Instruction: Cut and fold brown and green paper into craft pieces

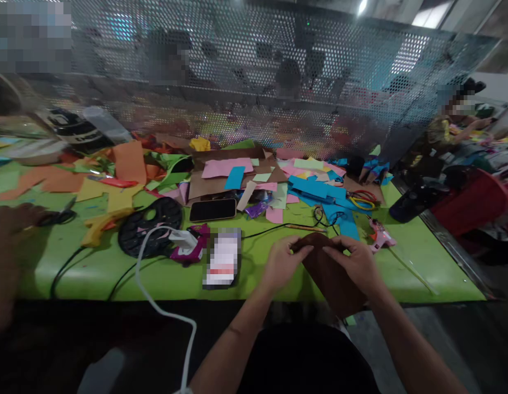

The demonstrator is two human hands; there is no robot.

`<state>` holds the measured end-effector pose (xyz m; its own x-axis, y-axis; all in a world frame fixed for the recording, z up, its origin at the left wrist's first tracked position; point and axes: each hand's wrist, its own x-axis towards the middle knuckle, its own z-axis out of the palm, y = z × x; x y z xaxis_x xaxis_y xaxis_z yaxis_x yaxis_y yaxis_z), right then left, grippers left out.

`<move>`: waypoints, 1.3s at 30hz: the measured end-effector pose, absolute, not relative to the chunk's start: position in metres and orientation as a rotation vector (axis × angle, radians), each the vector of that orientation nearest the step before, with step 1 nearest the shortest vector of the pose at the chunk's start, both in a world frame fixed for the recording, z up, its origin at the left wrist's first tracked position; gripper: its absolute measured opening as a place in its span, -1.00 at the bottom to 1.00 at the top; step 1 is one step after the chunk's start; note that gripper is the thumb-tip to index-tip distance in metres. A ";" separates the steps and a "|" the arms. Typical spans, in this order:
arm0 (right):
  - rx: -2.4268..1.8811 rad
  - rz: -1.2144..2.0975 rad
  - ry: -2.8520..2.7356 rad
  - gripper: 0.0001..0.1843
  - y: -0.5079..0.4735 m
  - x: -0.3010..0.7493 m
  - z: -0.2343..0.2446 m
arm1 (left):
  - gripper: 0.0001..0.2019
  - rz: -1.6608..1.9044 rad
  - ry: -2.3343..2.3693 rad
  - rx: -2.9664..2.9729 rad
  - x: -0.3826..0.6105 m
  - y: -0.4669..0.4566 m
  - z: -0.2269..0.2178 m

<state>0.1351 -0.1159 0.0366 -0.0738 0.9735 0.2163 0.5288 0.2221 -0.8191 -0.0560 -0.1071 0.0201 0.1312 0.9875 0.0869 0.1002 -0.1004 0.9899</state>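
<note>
A dark brown sheet of paper (327, 273) lies at the near edge of the green table (89, 273), hanging partly over it. My left hand (281, 261) pinches its upper left corner with thumb and fingers closed. Opposite it, my right hand (356, 262) grips the upper right edge, fingers curled over the sheet. Both hands meet near the sheet's top point.
Coloured paper scraps (245, 175) cover the table's far half. A dark phone (212, 209), a black round tray (149, 224), a yellow glue gun (98, 225), a pink glue gun (379, 235), scissors (362, 200) and cables lie around. A perforated metal screen (254, 71) stands behind. Another person's arm (7, 257) is at left.
</note>
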 end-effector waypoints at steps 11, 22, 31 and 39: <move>-1.404 0.785 -1.561 -0.71 -0.109 0.137 0.032 | -0.68 1.317 1.021 1.068 -0.053 -0.106 0.016; -1.220 1.064 -1.322 -0.60 -0.087 0.145 0.035 | -0.70 1.090 1.040 0.901 -0.029 -0.108 -0.009; -1.267 1.193 -1.150 -0.64 -0.100 0.150 0.009 | -0.66 1.343 1.081 0.613 -0.028 -0.105 -0.005; -1.233 1.157 -1.163 -0.70 -0.101 0.148 0.011 | -0.69 1.272 1.063 0.713 -0.019 -0.102 -0.002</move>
<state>0.1478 -0.1009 0.0107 0.0652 0.9979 0.0067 -0.0012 0.0068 -1.0000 -0.0192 -0.1016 -0.0021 -0.0390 0.9723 -0.2303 -0.3995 0.1961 0.8955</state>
